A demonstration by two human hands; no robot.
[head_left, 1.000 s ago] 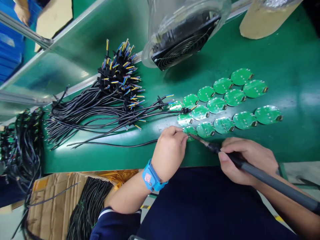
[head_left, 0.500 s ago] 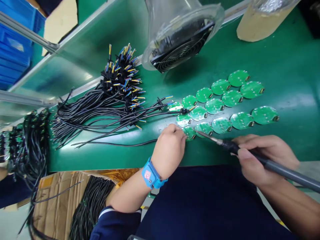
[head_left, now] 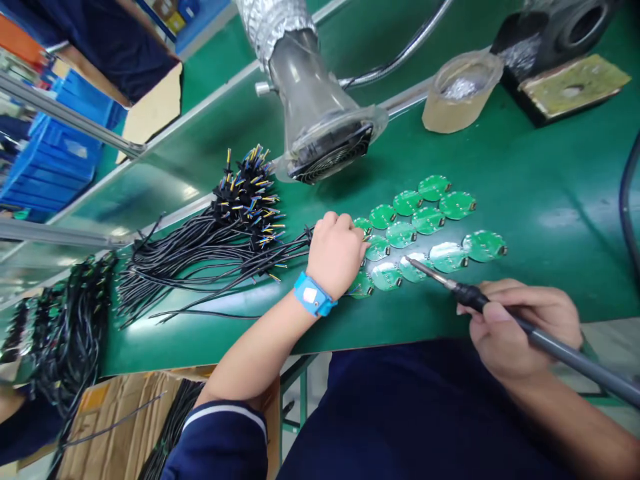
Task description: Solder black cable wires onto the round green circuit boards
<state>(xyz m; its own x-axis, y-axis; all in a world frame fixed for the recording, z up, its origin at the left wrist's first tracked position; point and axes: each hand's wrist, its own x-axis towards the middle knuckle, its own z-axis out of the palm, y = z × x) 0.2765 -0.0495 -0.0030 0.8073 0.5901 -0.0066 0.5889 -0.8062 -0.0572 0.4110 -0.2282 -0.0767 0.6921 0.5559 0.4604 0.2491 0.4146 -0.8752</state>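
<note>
The right hand (head_left: 523, 330) gripped a soldering iron (head_left: 469, 295) over green boards (head_left: 483, 246) — the left hand (head_left: 334, 255) curled nearby, its hold impossible to tell.

A navy top (head_left: 380, 417) shows a white-striped sleeve (head_left: 223, 440), and the blue wristband (head_left: 301, 287) bears a pale patch (head_left: 311, 294).

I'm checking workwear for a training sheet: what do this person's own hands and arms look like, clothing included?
The left hand is ungloved, with a bright blue wristband bearing a pale patch. The left sleeve is short and navy, with a white stripe near its hem. The right hand is ungloved too; no wristband shows there, and its sleeve is out of view.
</note>
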